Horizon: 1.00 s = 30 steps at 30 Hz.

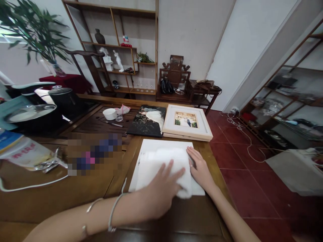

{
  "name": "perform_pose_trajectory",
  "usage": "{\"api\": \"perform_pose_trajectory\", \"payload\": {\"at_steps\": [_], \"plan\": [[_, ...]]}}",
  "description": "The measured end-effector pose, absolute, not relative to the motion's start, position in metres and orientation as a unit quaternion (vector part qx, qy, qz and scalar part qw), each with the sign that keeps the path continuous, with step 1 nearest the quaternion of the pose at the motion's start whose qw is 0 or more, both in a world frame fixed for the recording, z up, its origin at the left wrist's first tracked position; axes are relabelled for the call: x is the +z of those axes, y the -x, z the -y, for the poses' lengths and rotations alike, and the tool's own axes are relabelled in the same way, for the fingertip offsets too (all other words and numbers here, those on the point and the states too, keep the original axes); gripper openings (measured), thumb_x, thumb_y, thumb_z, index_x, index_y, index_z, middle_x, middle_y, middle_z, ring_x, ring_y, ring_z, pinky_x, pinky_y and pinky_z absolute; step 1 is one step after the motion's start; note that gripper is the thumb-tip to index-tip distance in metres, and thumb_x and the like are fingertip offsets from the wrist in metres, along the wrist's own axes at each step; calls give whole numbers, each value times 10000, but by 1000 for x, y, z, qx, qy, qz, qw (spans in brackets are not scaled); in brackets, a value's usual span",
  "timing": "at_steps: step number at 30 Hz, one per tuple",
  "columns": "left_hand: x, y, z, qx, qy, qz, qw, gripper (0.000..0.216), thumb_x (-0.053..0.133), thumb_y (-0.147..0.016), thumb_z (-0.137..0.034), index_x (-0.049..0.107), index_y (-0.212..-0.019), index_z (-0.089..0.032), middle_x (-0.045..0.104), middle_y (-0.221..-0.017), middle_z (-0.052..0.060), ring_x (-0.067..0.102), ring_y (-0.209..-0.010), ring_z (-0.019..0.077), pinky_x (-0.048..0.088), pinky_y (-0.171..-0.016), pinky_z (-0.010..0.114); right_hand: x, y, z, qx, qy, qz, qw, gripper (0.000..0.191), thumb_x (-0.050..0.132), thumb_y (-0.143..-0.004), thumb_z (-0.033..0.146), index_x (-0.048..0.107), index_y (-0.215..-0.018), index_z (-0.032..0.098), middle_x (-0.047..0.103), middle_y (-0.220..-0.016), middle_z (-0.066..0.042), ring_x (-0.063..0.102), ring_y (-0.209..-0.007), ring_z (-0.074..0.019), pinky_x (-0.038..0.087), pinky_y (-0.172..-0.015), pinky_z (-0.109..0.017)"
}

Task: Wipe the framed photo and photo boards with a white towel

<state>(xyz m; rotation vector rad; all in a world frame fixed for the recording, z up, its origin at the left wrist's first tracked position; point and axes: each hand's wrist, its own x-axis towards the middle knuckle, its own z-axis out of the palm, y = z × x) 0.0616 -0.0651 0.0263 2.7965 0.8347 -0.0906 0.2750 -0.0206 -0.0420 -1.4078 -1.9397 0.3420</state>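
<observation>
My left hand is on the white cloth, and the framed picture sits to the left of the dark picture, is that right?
Not quite: the framed picture sits to the right of the dark picture, as the head view shows. Your left hand is indeed on the white cloth.

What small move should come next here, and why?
Probably slide the left hand and the white cloth toward the far edge of the white board: the hand lies spread on the cloth, a strip along that edge is uncovered, and the right hand rests at the board's right edge, seemingly steadying it.
</observation>
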Motion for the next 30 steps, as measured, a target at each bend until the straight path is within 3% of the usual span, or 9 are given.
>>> {"api": "perform_pose_trajectory", "payload": {"at_steps": [4,9,14,17,21,24,30], "plan": [[19,-72,11,20,-945,-320,60,498,487,-755,-42,579,-1213,-215,251,-1511,67,113,-1367,429,226,-1046,619,-42,-275,20,129,535,751,365,473,445,-822,127,533,-1286,151,520,-1341,-138,426,-1290,-254,351,-1080,-504],[16,-85,-9,1,-961,-274,24,442,475,-738,-25,630,-1129,-161,287,-1490,113,153,-1369,409,227,-1021,651,-42,-274,20,140,529,745,381,456,419,-849,131,541,-1283,201,529,-1339,-106,433,-1286,-242,356,-1078,-501],[24,-86,45,-38,-971,-235,-5,282,596,-736,-169,690,-1002,-163,329,-1465,135,226,-1332,447,268,-994,646,-41,-273,21,151,542,729,390,405,389,-901,191,553,-1272,216,537,-1335,-89,440,-1283,-228,349,-1087,-495],[33,-82,72,-44,-981,-191,-2,280,594,-773,-266,686,-1018,-165,351,-1452,134,239,-1325,446,293,-1001,598,-41,-273,21,154,543,731,385,401,389,-901,188,562,-1262,208,534,-1339,-91,435,-1287,-227,342,-1094,-487],[38,-77,58,-30,-979,-194,58,328,552,-786,-179,648,-1100,-169,339,-1458,135,293,-1325,386,323,-1012,509,-40,-274,21,160,544,730,381,402,394,-898,190,560,-1263,189,537,-1333,-102,432,-1289,-229,342,-1093,-484],[31,-77,26,2,-973,-224,58,388,504,-773,-92,615,-1141,-139,314,-1453,201,280,-1344,351,301,-1036,469,-41,-274,20,168,544,725,387,390,401,-909,231,563,-1262,195,536,-1335,-96,437,-1285,-229,348,-1090,-474],[8,-88,-1,56,-962,-267,-4,360,465,-802,-96,614,-1130,-107,338,-1435,217,214,-1362,376,210,-1069,528,-41,-276,19,236,572,646,446,379,422,-914,364,598,-1223,232,568,-1307,-75,486,-1247,-254,346,-1075,-493]]}}
